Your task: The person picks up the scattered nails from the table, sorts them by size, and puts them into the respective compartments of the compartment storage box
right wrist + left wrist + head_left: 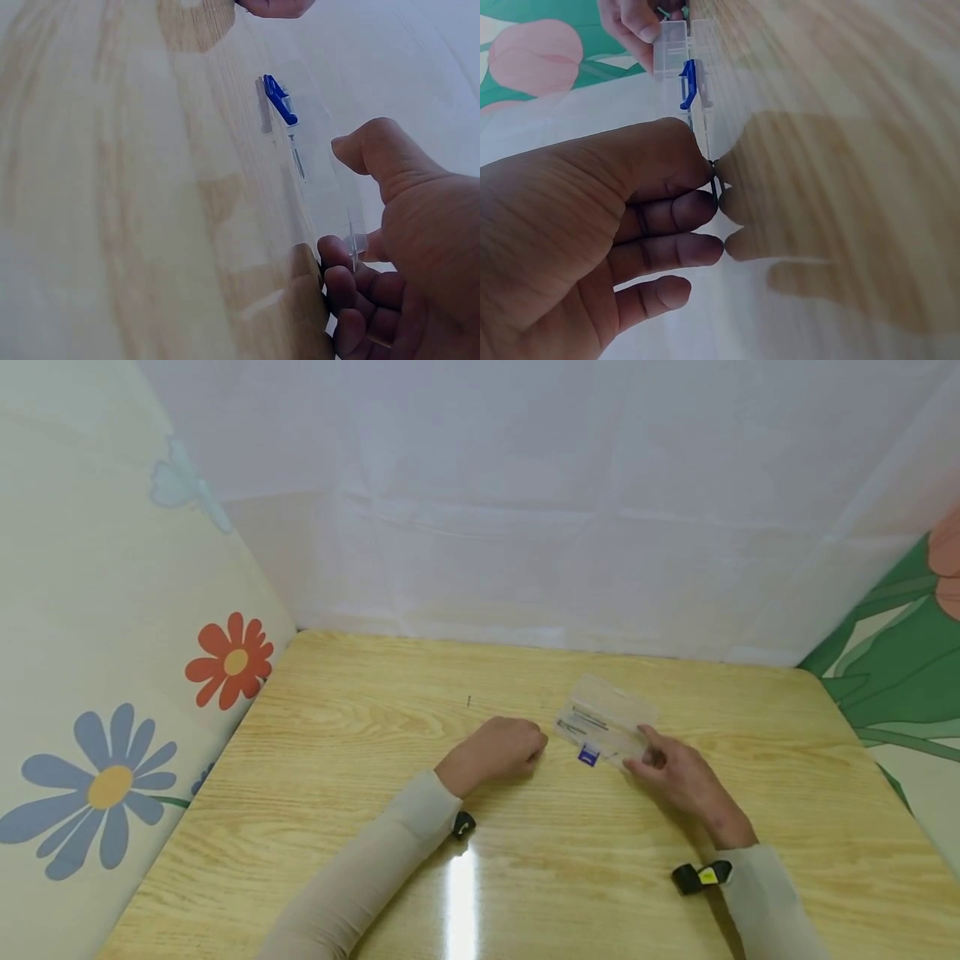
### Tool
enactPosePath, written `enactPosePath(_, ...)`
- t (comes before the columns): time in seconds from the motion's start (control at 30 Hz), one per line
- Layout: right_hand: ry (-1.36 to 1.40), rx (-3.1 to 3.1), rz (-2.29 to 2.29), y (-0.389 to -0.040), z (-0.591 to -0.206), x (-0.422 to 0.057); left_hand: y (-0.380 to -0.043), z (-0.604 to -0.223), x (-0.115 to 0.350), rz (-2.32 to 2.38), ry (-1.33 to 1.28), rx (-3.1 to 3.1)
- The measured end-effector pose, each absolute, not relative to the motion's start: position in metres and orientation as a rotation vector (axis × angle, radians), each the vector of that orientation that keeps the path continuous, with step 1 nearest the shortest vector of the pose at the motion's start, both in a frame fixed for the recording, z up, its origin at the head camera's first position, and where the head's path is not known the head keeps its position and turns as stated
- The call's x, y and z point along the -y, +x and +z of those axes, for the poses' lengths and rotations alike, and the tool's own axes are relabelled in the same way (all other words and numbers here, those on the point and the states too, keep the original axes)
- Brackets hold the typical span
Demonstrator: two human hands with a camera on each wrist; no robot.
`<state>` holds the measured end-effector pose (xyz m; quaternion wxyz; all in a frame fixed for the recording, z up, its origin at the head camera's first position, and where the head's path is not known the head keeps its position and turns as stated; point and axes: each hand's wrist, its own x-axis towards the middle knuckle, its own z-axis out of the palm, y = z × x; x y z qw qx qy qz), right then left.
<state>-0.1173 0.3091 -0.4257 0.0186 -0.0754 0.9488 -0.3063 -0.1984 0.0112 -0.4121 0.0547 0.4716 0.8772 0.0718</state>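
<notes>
The left hand pinches a thin dark screw between thumb and fingertips, low over the table; in the head view the hand hides this screw. To its right lies a small clear plastic box with a blue latch on its near side. Several dark, thin screws show inside the box. Around the box's right end, the right hand grips with thumb and curled fingers. The right wrist view shows the thumb beside the clear wall and the other fingers at the end.
One small dark screw is on the wooden table, beyond the left hand. A white cloth hangs behind the table, and flower-printed panels stand at both sides. A bright light reflection lies near the front.
</notes>
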Motion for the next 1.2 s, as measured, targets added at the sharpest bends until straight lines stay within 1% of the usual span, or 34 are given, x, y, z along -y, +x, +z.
enactPosePath(0.3, -0.243, -2.945, -0.959, -0.117, -0.427, -0.308, -0.199, -0.411, -0.01, 0.182, 1.452, -2.662)
enactPosePath(0.67, -0.249, -2.949, -0.96, -0.116, -0.426, -0.307, -0.2, -0.407, -0.01, 0.28, 1.472, -2.659)
enactPosePath(1.0, -0.244, -2.952, -0.946, -0.116, -0.428, -0.308, -0.206, -0.407, -0.024, 0.298, 1.565, -2.658)
enactPosePath(1.2, -0.234, -2.957, -0.947, -0.117, -0.427, -0.308, -0.208, -0.402, -0.037, 0.361, 1.573, -2.633)
